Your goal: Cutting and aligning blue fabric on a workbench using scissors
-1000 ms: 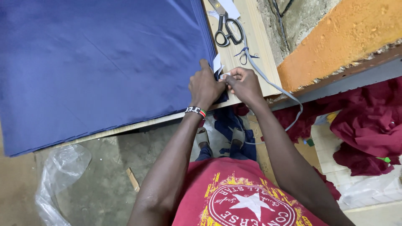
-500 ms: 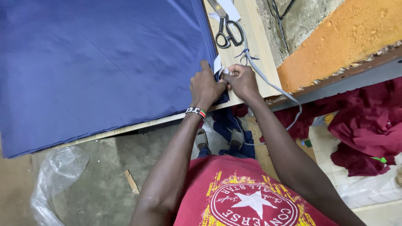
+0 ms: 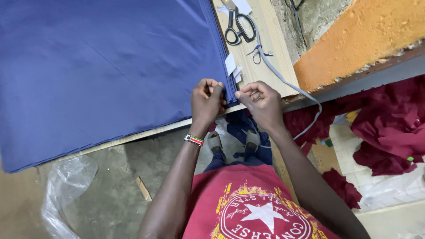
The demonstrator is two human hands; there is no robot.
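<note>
Pinching the near right corner of a stack of blue fabric (image 3: 106, 71), the left hand (image 3: 206, 104) has its fingers curled and closed on the layered edge. The right hand (image 3: 261, 102) is just beside it, thumb and forefinger pressed together at the same corner; whether they grip cloth cannot be told. The fabric lies flat across a wooden table (image 3: 270, 48), covering most of it. Beyond the hands lie small white paper pieces (image 3: 232, 66), scissors (image 3: 237, 26) and a grey strap (image 3: 283, 79). Maroon cloth (image 3: 389, 128) lies on the floor to the right.
</note>
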